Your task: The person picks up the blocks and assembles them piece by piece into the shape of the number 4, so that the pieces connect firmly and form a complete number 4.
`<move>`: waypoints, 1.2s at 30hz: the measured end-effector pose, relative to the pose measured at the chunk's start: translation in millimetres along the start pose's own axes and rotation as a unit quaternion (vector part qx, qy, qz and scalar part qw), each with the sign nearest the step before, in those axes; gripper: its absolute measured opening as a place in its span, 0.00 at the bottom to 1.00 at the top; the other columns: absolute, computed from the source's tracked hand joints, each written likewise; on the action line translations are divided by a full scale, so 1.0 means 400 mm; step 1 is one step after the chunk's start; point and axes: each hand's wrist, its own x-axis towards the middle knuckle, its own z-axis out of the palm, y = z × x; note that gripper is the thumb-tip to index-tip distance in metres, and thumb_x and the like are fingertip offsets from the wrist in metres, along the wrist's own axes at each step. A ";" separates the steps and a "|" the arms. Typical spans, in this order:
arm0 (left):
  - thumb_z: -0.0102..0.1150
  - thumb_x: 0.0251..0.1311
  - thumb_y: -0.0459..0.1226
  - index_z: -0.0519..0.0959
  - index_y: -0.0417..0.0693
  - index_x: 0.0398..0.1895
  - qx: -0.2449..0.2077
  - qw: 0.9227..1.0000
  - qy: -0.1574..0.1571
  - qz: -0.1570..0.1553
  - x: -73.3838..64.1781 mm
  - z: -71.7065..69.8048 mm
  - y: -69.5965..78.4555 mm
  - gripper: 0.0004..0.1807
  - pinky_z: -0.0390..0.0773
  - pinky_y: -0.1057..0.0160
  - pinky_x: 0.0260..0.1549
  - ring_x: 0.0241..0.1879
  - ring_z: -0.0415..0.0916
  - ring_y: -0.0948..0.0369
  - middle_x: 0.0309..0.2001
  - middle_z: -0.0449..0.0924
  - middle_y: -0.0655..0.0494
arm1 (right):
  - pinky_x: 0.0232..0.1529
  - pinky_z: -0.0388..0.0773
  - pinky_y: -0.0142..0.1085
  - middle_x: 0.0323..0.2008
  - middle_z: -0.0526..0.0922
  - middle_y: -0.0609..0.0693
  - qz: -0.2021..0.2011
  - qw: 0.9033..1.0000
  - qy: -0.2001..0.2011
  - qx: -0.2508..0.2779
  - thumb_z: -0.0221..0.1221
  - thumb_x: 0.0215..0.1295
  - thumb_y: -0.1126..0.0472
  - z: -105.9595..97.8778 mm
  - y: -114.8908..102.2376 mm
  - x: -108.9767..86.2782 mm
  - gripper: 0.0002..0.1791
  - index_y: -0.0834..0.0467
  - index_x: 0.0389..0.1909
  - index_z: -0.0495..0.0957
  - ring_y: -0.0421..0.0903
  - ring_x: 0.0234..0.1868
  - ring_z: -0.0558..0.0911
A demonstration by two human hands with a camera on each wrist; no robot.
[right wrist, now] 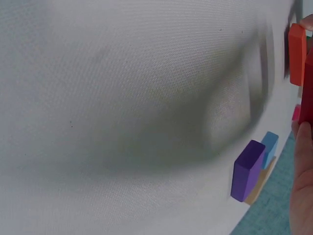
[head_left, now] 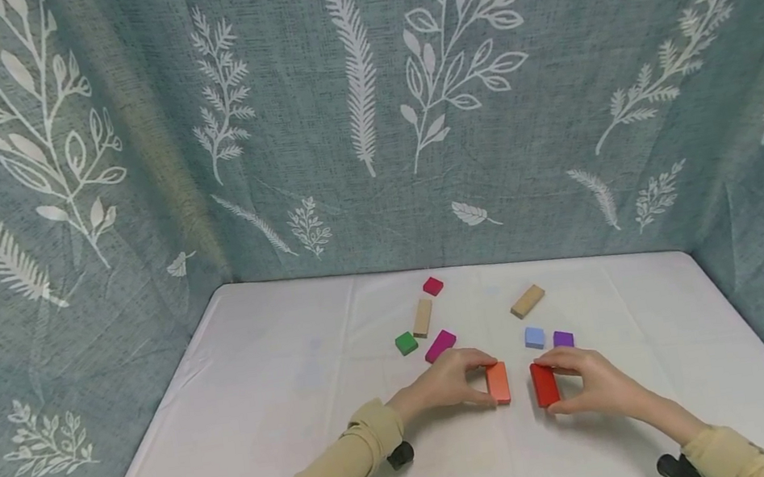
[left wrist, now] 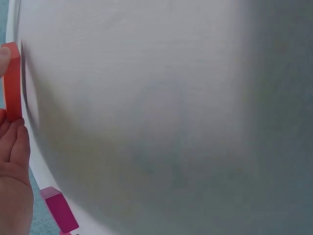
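My left hand (head_left: 449, 380) pinches an orange block (head_left: 498, 383) by its two ends, thumb at the near end and fingers at the far end. Across a small gap, my right hand (head_left: 592, 380) grips a red block (head_left: 545, 384) the same way. The two blocks stand apart, roughly side by side. In the left wrist view the orange block (left wrist: 12, 81) shows at the left edge between thumb and fingertips. The red block (right wrist: 307, 93) is partly cut off at the right edge of the right wrist view.
Beyond the hands lie a magenta block (head_left: 440, 346), a green block (head_left: 406, 342), two wooden blocks (head_left: 423, 318), a crimson block (head_left: 433, 286), a light blue block (head_left: 534, 338) and a purple block (head_left: 563, 339). A patterned curtain (head_left: 350, 218) borders the white table (head_left: 263, 385).
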 end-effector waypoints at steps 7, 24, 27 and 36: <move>0.73 0.47 0.46 0.77 0.49 0.57 -0.011 1.000 0.007 -0.005 0.003 0.017 -0.015 0.31 0.72 0.71 0.57 0.56 0.75 0.66 0.55 0.80 0.60 | 0.48 0.81 0.41 0.50 0.80 0.59 -0.003 1.000 0.001 0.004 0.74 0.44 0.54 0.011 0.002 0.004 0.35 0.66 0.53 0.75 0.57 0.50 0.80; 0.72 0.48 0.46 0.76 0.50 0.58 -0.015 1.000 -0.003 -0.012 0.011 0.013 -0.012 0.32 0.72 0.69 0.58 0.57 0.74 0.65 0.56 0.79 0.60 | 0.49 0.80 0.42 0.49 0.80 0.58 -0.011 1.000 -0.005 0.013 0.74 0.44 0.54 0.016 -0.004 0.013 0.35 0.65 0.53 0.75 0.56 0.50 0.80; 0.72 0.48 0.46 0.76 0.50 0.58 -0.017 1.000 -0.001 -0.013 0.012 0.015 -0.013 0.32 0.72 0.69 0.58 0.57 0.74 0.65 0.56 0.79 0.60 | 0.49 0.80 0.43 0.50 0.80 0.58 -0.006 1.000 -0.011 0.018 0.74 0.45 0.53 0.018 -0.006 0.016 0.35 0.65 0.53 0.75 0.56 0.50 0.80; 0.72 0.48 0.46 0.75 0.49 0.59 -0.018 1.000 0.004 -0.009 0.010 0.019 -0.018 0.33 0.71 0.68 0.59 0.59 0.73 0.64 0.58 0.78 0.59 | 0.49 0.80 0.43 0.50 0.80 0.57 -0.006 1.000 -0.018 0.017 0.73 0.45 0.54 0.029 -0.011 0.019 0.34 0.64 0.53 0.76 0.55 0.50 0.80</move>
